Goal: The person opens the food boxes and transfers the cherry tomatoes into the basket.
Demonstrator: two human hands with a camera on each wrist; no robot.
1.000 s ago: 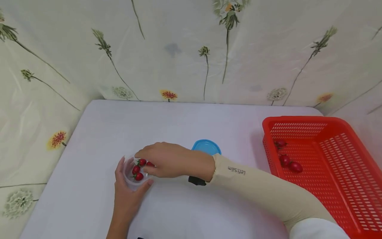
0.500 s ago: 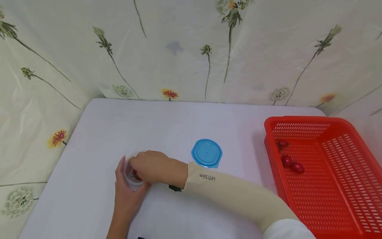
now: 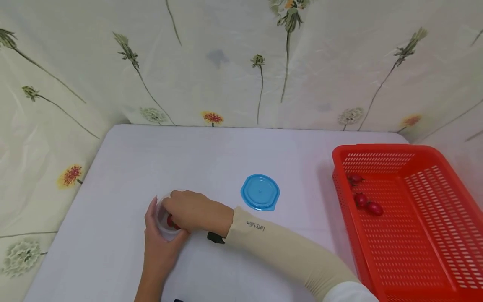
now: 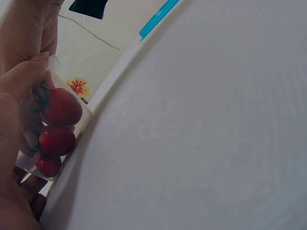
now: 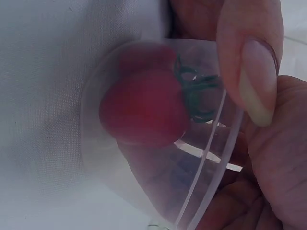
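Observation:
My left hand (image 3: 160, 247) grips a small clear plastic tub (image 3: 164, 230), with fingers and thumb spread round its sides. Inside are several red cherry tomatoes (image 4: 61, 108) with green stems, seen through the wall in the left wrist view. Over the tub's mouth, my right hand (image 3: 196, 211) reaches in with bent fingers. A fingertip (image 4: 31, 139) shows beside the tomato stems; the head view hides whether the fingers pinch one. Close up in the right wrist view, a tomato (image 5: 144, 108) lies against the clear wall, and a thumb (image 5: 259, 81) presses at the rim.
A blue lid (image 3: 260, 192) lies flat on the white table (image 3: 215, 155), right of the tub. At the right stands a red perforated basket (image 3: 400, 235) with several cherry tomatoes (image 3: 374, 208) along its left side. Flower-patterned sheeting (image 3: 211, 63) rises behind the table.
My right hand has gone down and slightly left, deeper into the tub, covering most of the tomatoes. Its forearm no longer hides the blue lid. My left hand keeps its place.

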